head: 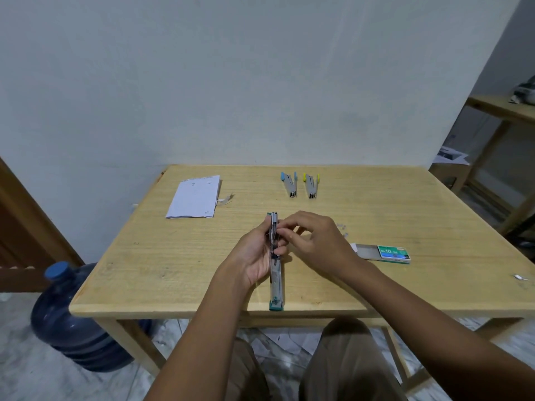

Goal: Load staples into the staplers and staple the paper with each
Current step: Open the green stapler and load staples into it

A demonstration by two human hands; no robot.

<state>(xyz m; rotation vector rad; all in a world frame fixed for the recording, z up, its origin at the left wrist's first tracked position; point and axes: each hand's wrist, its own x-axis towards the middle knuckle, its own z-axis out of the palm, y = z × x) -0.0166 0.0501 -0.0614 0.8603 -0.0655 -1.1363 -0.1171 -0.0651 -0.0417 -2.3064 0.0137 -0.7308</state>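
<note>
Teal stapler (276, 280), hinged open on wooden table (173, 273): left hand (257, 256) grips its raised arm; right hand (312, 241) pinches at the magazine.

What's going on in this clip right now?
A person seated at a wooden table has a teal stapler swung open. The left hand holds it, and the right hand works at its upper part, apparently loading staples. A staple box lies slid open to the right. The blue stapler, yellow stapler and paper lie untouched farther back.
</note>
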